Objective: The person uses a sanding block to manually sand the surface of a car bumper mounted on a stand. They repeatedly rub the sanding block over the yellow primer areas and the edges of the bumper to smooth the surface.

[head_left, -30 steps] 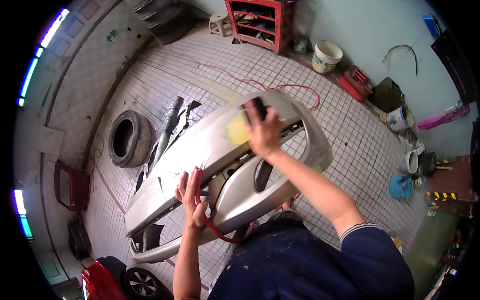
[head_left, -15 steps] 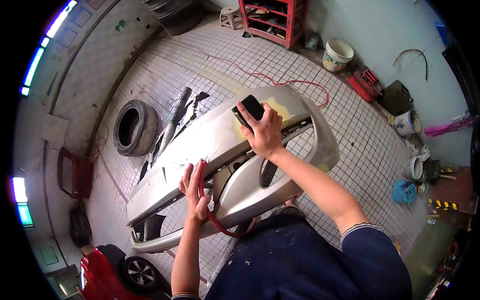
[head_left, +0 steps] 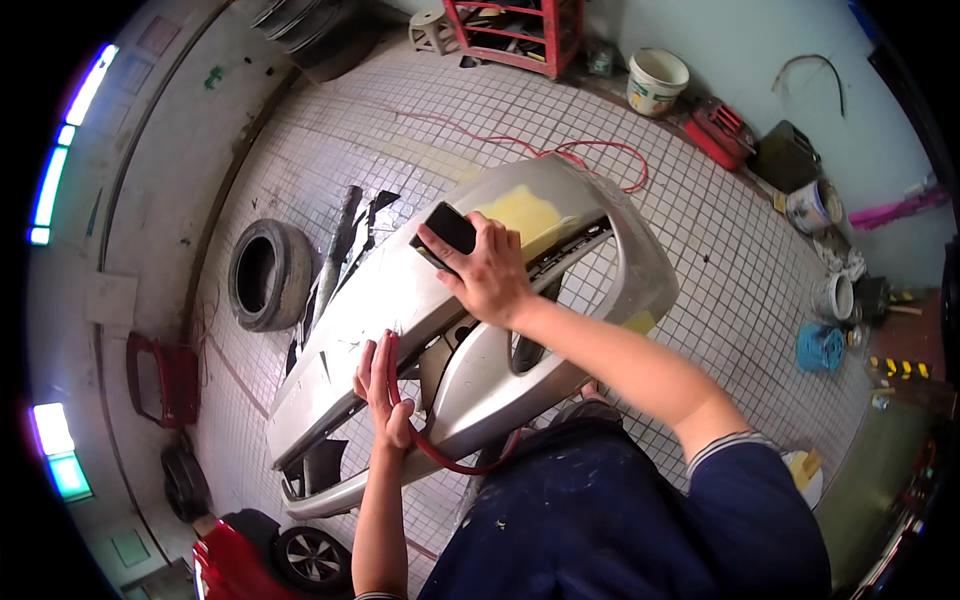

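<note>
A silver-grey car bumper cover (head_left: 560, 385) lies before me, with a pale yellow filler patch (head_left: 522, 212) on its upper right part. My right hand (head_left: 487, 270) grips a black sanding block (head_left: 449, 230), its fingers and thumb round the sides. The block rests on the bumper, just left of the patch. Lower down, my left hand (head_left: 384, 388) lies over the bumper's opening with fingers nearly straight. A red hose (head_left: 455, 466) runs through it along the index finger and loops back toward my body. The hose's end is hard to make out.
A loose tire (head_left: 270, 275) and dark scrap strips (head_left: 340, 250) lie left of the bumper on the tiled floor. Behind it stands a red rack (head_left: 515, 35). Buckets (head_left: 657, 80) line the right wall. A red car (head_left: 245, 565) stands at lower left.
My right hand has slid the sanding block leftward along the bumper, uncovering more of the yellow patch. My left hand keeps about the same place on the bumper. The whole view has shifted slightly.
</note>
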### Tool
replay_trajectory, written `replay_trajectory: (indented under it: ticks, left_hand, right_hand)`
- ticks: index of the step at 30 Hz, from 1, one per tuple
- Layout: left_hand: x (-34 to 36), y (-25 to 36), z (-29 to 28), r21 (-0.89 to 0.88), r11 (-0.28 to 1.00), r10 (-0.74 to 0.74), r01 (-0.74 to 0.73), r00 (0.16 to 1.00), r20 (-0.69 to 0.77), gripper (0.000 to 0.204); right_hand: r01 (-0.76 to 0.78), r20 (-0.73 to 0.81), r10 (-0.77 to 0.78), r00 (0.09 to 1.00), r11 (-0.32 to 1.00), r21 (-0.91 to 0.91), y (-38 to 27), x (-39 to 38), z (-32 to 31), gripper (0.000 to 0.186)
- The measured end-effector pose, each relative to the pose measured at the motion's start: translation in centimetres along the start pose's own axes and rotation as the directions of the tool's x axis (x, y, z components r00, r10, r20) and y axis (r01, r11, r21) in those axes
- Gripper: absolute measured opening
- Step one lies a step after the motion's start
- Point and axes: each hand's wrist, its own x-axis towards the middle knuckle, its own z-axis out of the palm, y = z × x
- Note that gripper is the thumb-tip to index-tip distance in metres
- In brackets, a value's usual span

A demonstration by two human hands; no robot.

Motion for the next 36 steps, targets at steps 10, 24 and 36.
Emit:
replay_trajectory:
  ticks: [10, 24, 36]
  left_hand:
    - [0.9, 1.0, 0.3, -0.002, 1.000, -0.020, 0.020, 1.000, 0.015, 0.105]
    - [0.7, 3.3, -1.4, 0.151, 0.987, 0.025, -0.052, 0.985, 0.173, 0.092]
    - [9.4, 11.8, 4.6, 0.178, 0.884, 0.249, -0.432, 0.758, 0.602, 0.098]
  right_hand:
    - [-0.045, -0.247, 0.005, 0.969, 0.987, -0.157, 1.5, 0.8, -0.6, 0.073]
    - [-0.666, -0.229, 0.636, 0.737, 0.741, -0.085, 19.8, -2.0, -5.0, 0.066]
    - [-0.474, -0.231, 0.723, 0.651, 0.625, 0.620, 21.4, -20.3, -25.4, 0.100]
